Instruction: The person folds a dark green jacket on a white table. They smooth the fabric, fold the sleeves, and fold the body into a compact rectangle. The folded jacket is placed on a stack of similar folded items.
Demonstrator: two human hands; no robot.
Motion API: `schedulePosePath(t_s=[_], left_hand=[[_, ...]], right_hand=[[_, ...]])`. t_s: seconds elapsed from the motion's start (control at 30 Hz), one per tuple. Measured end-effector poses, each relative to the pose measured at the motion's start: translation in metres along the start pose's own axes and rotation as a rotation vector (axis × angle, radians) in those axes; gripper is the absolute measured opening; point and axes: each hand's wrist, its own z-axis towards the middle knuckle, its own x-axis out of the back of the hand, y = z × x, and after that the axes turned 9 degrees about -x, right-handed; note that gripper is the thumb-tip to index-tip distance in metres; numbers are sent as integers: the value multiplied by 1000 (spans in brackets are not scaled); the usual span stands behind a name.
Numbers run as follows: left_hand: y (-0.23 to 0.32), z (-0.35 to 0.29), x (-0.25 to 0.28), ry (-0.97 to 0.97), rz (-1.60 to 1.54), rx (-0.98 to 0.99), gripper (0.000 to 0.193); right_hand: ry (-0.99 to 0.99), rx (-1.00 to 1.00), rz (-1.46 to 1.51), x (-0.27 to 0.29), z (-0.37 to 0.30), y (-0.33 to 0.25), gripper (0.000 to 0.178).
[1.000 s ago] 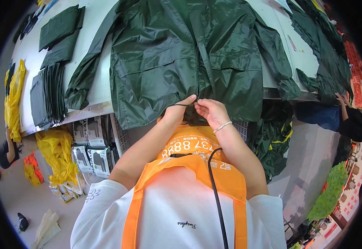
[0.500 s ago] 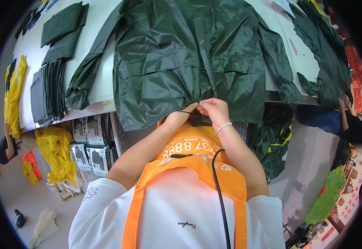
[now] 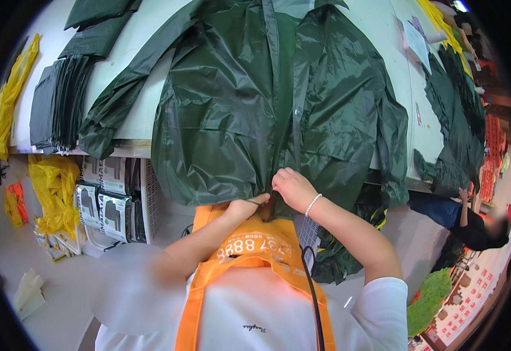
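A dark green rain jacket [image 3: 214, 117] lies spread on the table, its two front edges parted higher up and close together near the hem. My left hand [image 3: 247, 208] grips the bottom corner of the left front panel at the hem, a thin dark cord looped by its fingers. Just above and to the right, my right hand [image 3: 293, 188] is closed in a pinch on the front zipper. The zipper's pull is hidden by my fingers. A snap button [image 3: 297, 111] shows on the right front flap.
Folded dark green garments [image 3: 62, 102] stand stacked at the left of the white table [image 3: 132, 114]. Below hang yellow plastic [image 3: 53, 190] and packaged goods [image 3: 115, 216] beside a white basket [image 3: 149, 199]. More dark garments [image 3: 446, 123] lie at the right, with another person [image 3: 478, 225] beyond.
My right hand has moved up along the zipper, away from my left hand, which stays at the hem. The view has shifted, so the jacket sits lower in it and its front gapes wider.
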Motion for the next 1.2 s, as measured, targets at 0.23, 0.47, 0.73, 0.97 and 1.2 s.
schedulePosePath(t_s=[0.23, 0.47, 0.73, 0.97, 1.2], left_hand=[[-46, 18, -13, 71, -189, -272, 10], [-41, 11, -10, 56, -337, -220, 4], [-35, 8, -8, 28, -237, -286, 5], [-32, 6, 7, -156, -99, -123, 18], [-51, -5, -11, -185, 6, 288, 30]], right_hand=[[-177, 114, -328, 17, 22, -12, 7], [110, -33, 169, -3, -9, -7, 9], [182, -79, 242, -10, -22, -14, 20], [28, -115, 349, -10, -13, 2, 8], [341, -149, -306, 42, 62, 38, 3]])
